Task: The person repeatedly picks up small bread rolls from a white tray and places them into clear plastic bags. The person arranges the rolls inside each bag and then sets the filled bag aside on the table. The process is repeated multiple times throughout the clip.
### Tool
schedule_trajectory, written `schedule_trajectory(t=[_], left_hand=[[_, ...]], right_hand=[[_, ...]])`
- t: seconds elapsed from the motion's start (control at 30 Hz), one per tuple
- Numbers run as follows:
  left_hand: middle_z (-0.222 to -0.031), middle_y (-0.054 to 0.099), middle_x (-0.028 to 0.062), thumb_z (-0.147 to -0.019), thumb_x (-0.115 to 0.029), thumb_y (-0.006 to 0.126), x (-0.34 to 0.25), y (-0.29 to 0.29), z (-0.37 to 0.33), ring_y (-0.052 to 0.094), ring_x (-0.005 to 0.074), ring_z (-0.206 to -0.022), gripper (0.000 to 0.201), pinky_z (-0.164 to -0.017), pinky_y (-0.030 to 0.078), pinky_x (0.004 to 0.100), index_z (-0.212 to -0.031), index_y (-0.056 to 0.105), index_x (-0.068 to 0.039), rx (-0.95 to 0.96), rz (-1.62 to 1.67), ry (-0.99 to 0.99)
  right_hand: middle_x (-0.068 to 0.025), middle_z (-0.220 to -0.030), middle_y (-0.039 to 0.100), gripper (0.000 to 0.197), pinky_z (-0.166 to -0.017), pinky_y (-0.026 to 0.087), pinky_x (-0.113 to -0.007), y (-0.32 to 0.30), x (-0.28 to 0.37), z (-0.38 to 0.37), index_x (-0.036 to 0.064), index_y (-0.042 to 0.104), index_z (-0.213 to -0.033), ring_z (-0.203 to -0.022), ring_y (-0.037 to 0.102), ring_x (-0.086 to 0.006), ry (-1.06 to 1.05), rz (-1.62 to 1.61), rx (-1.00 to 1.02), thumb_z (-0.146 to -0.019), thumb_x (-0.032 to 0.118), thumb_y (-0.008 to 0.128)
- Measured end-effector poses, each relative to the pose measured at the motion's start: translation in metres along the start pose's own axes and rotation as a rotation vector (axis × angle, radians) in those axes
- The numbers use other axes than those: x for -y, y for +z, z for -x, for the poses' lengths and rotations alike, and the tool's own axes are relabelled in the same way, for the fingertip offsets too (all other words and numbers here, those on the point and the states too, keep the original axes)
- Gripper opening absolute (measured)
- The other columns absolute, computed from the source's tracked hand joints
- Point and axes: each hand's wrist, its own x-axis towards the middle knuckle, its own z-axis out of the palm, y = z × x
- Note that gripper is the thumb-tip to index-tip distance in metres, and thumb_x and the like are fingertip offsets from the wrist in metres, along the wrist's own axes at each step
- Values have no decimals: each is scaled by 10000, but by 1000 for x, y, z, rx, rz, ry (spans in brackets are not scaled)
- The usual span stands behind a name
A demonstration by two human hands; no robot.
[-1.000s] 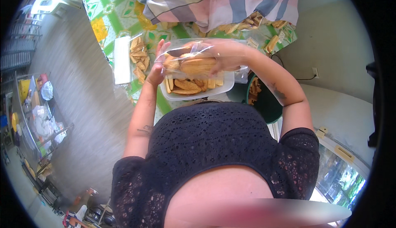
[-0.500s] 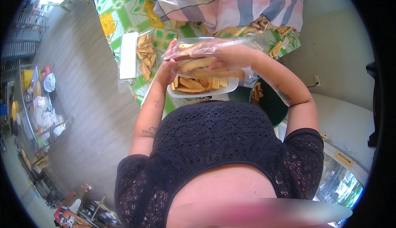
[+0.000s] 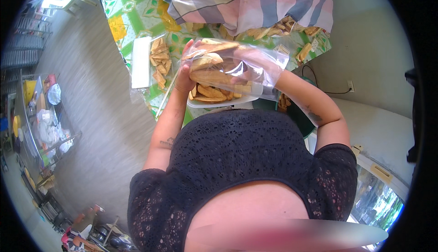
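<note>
A clear plastic bag (image 3: 260, 76) with several long golden fried chips (image 3: 207, 61) inside lies across both my hands, above the table's near part. My left hand (image 3: 186, 67) grips the bag's left end, its fingers along the outside beside the chips. Through the film my right hand (image 3: 246, 62) shows inside the bag, close to the right ends of the chips; glare on the plastic hides how its fingers are set. Just below the bag stands a clear plastic tub (image 3: 237, 104) of similar chips, partly covered by the bag.
A green patterned cloth (image 3: 130, 5) covers the table. Left of my hand are a white strip-like pack (image 3: 141, 62) and a bag of small chips (image 3: 159, 60). A checked cloth (image 3: 251, 5) covers more chips at the back. A dark green bin (image 3: 301, 119) stands at right.
The bag has tilted and spread out, so its chips show more plainly. My right hand has shifted slightly inside it; my left hand keeps its hold.
</note>
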Motion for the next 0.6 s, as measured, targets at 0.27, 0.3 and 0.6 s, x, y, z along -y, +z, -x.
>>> schedule_trajectory(t=[0.27, 0.3, 0.6], left_hand=[[-1348, 382, 117, -759, -546, 617, 0, 2, -7, 386, 284, -1250, 854, -1031, 343, 433, -1402, 220, -149, -31, 13, 3], [-1327, 412, 115, -798, -556, 561, 2, -4, -7, 409, 277, -1230, 789, -1020, 353, 434, -1395, 246, -146, -79, 10, 14], [-1271, 492, 123, -824, -577, 481, -12, -95, 32, 477, 293, -1160, 700, -987, 379, 447, -1325, 391, -98, -541, 194, -46]], right_hand=[[-109, -858, 621, 185, -764, 480, -334, -6, -9, -21, 73, 654, -959, -841, 600, -267, -193, 330, -202, -826, 184, 587], [-96, -848, 624, 173, -750, 484, -313, -13, -14, -22, 76, 653, -966, -823, 603, -257, -146, 175, -187, -833, 155, 576], [-146, -896, 630, 272, -718, 485, -398, 94, -159, -49, 36, 580, -1104, -784, 598, -274, 488, -607, -685, -853, 135, 553]])
